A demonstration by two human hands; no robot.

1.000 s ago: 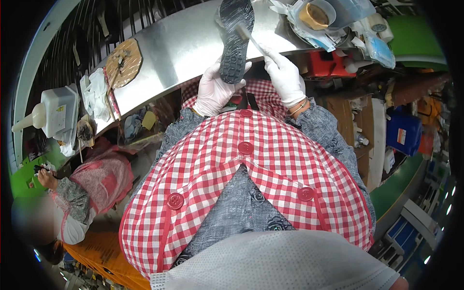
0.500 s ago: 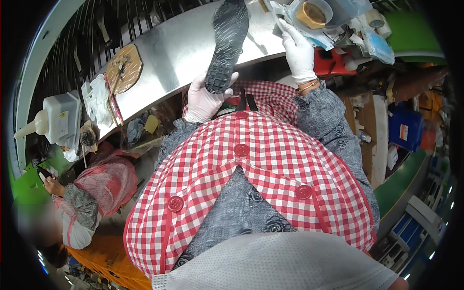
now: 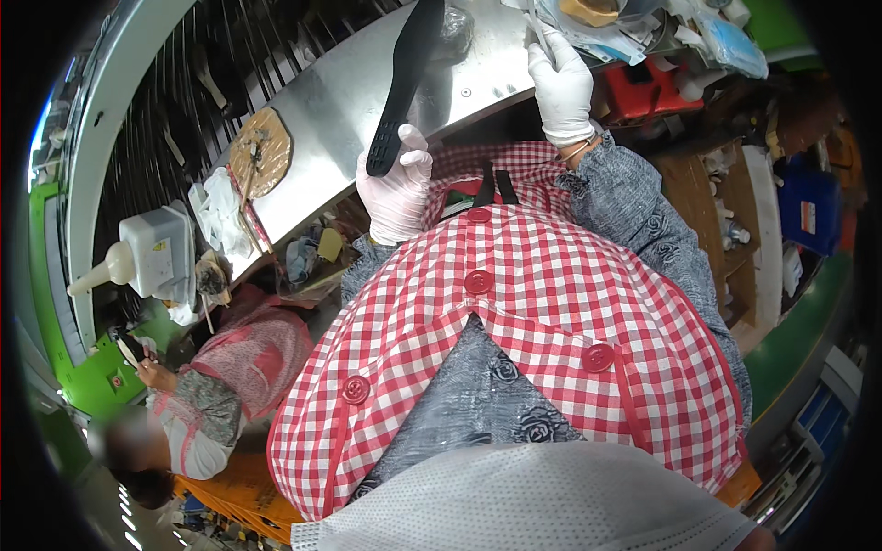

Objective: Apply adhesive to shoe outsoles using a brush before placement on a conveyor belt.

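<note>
A black shoe sole stands tilted, nearly edge-on, over the metal bench. My left hand, in a white glove, grips its lower end between thumb and fingers. The sole's upper end runs out of the picture. My right hand, also gloved in white, is closed on a slim pale brush at the bench's right side. The brush's far end is cut off by the upper edge. Beside my right hand stands a tan-coated cup among papers and wrappings.
The metal bench curves along a rack of dark rods. A round brown pad, crumpled white gloves and a white squeeze bottle are at left. A co-worker's hand shows beyond. A red container sits right.
My left hand has turned the sole from its broad treaded face to nearly edge-on. A clear crumpled plastic piece now shows behind it. My view has shifted, and the brush's tip has left the picture.
</note>
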